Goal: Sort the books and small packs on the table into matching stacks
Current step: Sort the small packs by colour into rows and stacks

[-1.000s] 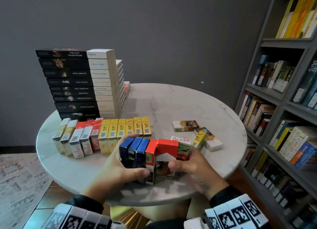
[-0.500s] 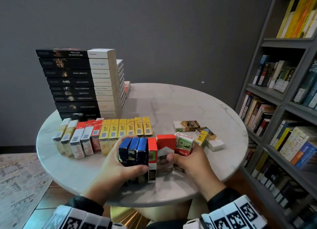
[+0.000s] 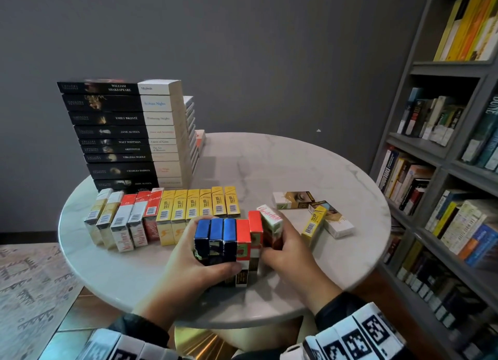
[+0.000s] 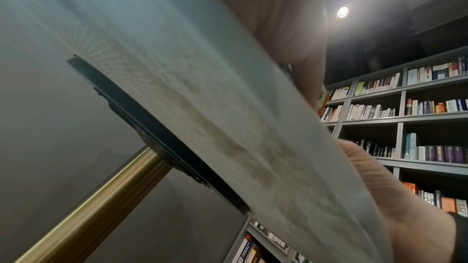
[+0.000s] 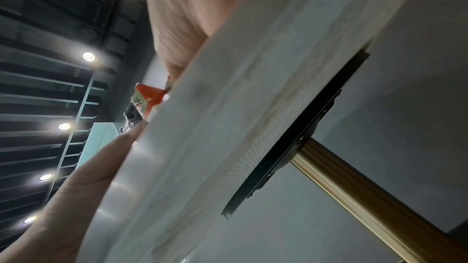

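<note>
Head view: at the round white marble desk's [image 3: 269, 305] near edge, left hand [image 3: 188, 254] clasps three upright blue packs [image 3: 215, 238]; right hand [image 3: 285, 252] curls round a tilted Chesterfield pack [image 3: 270, 222] beside two red-topped packs [image 3: 249, 235]. Behind stands a pack row [image 3: 167, 211], then stacked black-and-white books [image 3: 121, 133].

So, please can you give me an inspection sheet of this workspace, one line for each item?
Surface: round marble table, brass pedestal underneath.
Job's things: book stack at the back left; row of packs standing in front of it; blue packs and red packs bunched between the hands.
Clutter: loose packs at the right, not yet sorted.
Grippers: left hand grips the blue packs; right hand holds the white pack, tilted against the red ones.
Cables: nothing seen.
Surroundings: bookshelf at the right, grey wall behind, rug on the floor at the left.
</note>
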The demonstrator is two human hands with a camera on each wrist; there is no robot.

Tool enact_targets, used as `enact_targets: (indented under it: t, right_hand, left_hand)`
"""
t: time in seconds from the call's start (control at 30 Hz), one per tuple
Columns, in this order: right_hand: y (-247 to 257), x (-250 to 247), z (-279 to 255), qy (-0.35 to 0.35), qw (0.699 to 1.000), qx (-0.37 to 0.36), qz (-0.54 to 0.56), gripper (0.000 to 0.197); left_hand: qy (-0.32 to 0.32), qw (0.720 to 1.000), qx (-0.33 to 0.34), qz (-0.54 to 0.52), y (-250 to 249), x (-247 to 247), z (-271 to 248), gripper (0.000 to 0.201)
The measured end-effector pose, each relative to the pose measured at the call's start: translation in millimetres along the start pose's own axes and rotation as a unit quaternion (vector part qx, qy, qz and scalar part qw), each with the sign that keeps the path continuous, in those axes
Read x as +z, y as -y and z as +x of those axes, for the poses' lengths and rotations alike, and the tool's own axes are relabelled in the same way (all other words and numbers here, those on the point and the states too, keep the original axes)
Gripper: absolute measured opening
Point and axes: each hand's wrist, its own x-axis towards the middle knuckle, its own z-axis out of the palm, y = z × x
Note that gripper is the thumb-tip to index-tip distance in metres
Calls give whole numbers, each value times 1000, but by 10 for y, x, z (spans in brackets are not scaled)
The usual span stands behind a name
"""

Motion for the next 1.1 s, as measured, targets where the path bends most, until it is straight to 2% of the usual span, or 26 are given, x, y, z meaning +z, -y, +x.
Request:
enact_targets:
  t: [0.07,0.2,0.3,0.43,0.53,0.6,0.63,0.7,0.77,0.83,0.93,0.97,1.03,1.1]
  right_hand:
    - [2,20,-15,41,999,-6,9,69]
    - [19,3,-39,95,995,-9,40,68]
    - [61,10,-67,116,993,-14,0,66]
    - [145,-1,-107,80,988,-37,-126,51]
    - [257,-84,-177,66,981,-21,-179,29]
    - [356,-162,-228,53,979,7,-199,11]
    - [380,-205,-244,51,976,22,-210,6]
    - [402,-272,-257,52,969,37,-239,9]
    - [393,-297,-250,47,958,45,-279,20]
    - [347,-306,-241,32,955,43,-293,32]
    - [342,-287,-272,34,962,52,-266,30]
    - [349,-287,-284,37,964,50,-259,28]
    - [349,-295,-292,44,964,51,-256,19]
    - [340,-313,-289,47,969,56,-237,14]
  left_hand:
    - [-5,1000,0,14,0,2,-5,88]
    - [-7,1000,4,29,-27,23,-17,79]
    - [-26,997,3,72,-14,43,-27,75]
    - [-54,995,-17,81,-23,80,-27,66]
    - [-60,992,-69,84,-84,139,-31,41]
    - [-60,985,-98,127,-156,182,-28,24]
    - [-55,977,-99,179,-203,197,-20,24]
    - [-44,950,-114,286,-311,228,-15,43]
    - [-47,931,-137,335,-380,242,-14,62]
    - [-59,923,-147,351,-363,226,-23,68]
    - [-83,927,-140,339,-325,187,-64,63]
    - [-86,929,-135,332,-324,173,-78,68]
    - [-78,934,-135,320,-325,138,-109,75]
    - [-63,941,-130,305,-323,102,-150,70]
